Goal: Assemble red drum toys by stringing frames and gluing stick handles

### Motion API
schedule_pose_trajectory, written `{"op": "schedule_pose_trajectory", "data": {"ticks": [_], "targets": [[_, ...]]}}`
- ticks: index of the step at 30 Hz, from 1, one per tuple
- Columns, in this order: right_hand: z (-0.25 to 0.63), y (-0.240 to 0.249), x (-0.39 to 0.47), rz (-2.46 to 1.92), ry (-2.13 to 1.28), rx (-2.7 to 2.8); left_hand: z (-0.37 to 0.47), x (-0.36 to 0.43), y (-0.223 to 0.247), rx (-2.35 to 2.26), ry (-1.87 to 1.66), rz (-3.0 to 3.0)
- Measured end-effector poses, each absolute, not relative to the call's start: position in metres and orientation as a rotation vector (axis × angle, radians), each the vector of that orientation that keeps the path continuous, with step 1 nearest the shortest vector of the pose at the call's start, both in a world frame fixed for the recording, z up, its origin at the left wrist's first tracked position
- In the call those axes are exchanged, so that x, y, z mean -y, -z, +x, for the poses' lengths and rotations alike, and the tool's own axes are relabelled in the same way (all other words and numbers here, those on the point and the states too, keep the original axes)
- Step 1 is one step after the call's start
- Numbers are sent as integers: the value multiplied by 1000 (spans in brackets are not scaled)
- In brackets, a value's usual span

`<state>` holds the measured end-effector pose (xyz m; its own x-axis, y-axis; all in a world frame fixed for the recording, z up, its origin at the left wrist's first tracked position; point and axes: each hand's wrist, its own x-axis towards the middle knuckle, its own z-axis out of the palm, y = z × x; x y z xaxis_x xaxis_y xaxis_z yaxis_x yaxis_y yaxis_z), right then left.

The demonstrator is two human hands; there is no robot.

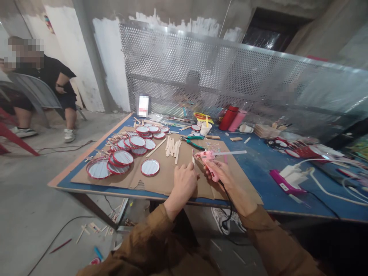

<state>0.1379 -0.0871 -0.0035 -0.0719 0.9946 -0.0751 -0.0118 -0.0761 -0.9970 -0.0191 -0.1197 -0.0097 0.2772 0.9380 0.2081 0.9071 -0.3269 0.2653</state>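
In my right hand [220, 171] is a pink hot glue gun [211, 161] with a clear glue stick out of its back; its nozzle points left. My left hand [185, 179] is closed on a small wooden stick [193, 156] standing up in front of the nozzle. Beneath both hands lies a brown cardboard sheet [230, 186]. A single red-rimmed round disc [150, 167] rests left of my left hand. Flat wooden sticks [172, 148] are loosely piled beyond it. More red-rimmed discs [122, 157] with sticks overlap at the left.
Green-handled pliers [195, 143] lie past the glue gun. A white cup [206, 128], a red bottle [229, 118] and a pink bottle [238, 120] stand at the back. A purple power strip [284, 183] with white plugs is at right. A person [47, 76] sits far left.
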Motion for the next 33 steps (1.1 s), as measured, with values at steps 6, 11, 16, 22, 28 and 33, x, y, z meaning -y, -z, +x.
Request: {"op": "schedule_pose_trajectory", "data": {"ticks": [6,11,16,22,28,33], "targets": [[140,6,84,-1246,-1329,1191,-19,118,13,-1773,-524,2439],[141,8,84,-1242,-1345,1165,-19,117,18,-1784,-559,2446],[143,10,83,-1233,-1318,1192,-19,119,17,-1784,-547,2447],[144,12,82,-1255,-1319,1202,-19,119,17,-1775,-549,2454],[144,10,87,-1233,-1291,1231,-19,120,17,-1788,-583,2447],[142,4,90,-1245,-1310,1233,-19,121,16,-1782,-604,2444]]}}
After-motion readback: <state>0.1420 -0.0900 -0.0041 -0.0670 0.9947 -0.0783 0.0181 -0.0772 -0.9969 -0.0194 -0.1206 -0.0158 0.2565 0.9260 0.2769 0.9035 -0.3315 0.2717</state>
